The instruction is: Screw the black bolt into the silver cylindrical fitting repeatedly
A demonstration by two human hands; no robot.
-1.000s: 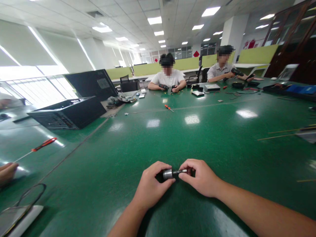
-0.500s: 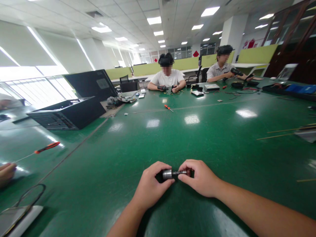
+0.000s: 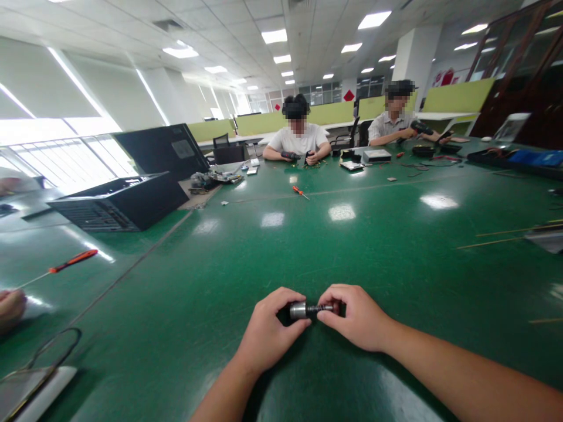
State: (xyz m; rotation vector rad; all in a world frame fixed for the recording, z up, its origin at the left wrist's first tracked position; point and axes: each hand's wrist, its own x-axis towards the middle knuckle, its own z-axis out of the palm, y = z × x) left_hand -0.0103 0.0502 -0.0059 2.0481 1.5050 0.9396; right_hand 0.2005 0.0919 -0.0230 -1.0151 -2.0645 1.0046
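Note:
Low in the middle of the head view, a short silver metal cylinder (image 3: 298,310) lies sideways, with a thinner, dark ringed shaft (image 3: 313,309) running from its right end. Curled round the cylinder is my left hand (image 3: 272,322), thumb below and fingers above. My right hand (image 3: 352,313) pinches the free end of the shaft between thumb and fingers. The fingertips partly hide that end. Whether shaft and cylinder are one piece I cannot tell. Both hands are just above or on the green tabletop (image 3: 246,252).
A computer case (image 3: 118,202) stands at the left. An orange screwdriver (image 3: 299,191) lies mid-table. Another person's hand (image 3: 11,308) is at the left edge, by a second screwdriver (image 3: 73,261). Two people (image 3: 299,140) work across the table. Thin rods (image 3: 497,241) lie at right.
The screwdriver at the left edge has shifted slightly left and up, along with the other person's hand. My hands and the metal piece look the same.

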